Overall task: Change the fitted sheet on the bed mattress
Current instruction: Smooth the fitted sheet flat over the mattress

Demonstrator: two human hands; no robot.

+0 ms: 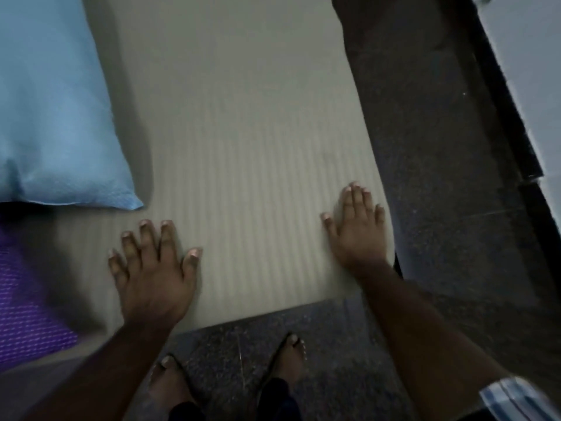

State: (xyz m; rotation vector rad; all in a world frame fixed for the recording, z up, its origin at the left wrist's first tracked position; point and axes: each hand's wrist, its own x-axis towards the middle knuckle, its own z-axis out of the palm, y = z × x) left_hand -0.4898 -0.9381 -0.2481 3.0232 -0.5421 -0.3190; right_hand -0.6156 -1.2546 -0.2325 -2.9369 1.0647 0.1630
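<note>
fitted sheet [243, 147] | left hand [154, 275], right hand [358, 226] flat, fingers spread, pressing it

1. Two hands, mine: my left hand [153, 276] and my right hand [358, 230], both flat with fingers spread.
2. One fitted sheet [243, 141], pale and striped.
3. One blue pillow [51, 110].
4. One purple cloth [27, 305].
5. Two feet, mine: left foot [170, 387] and right foot [288, 360].
6. One striped sleeve [513, 399].
</note>
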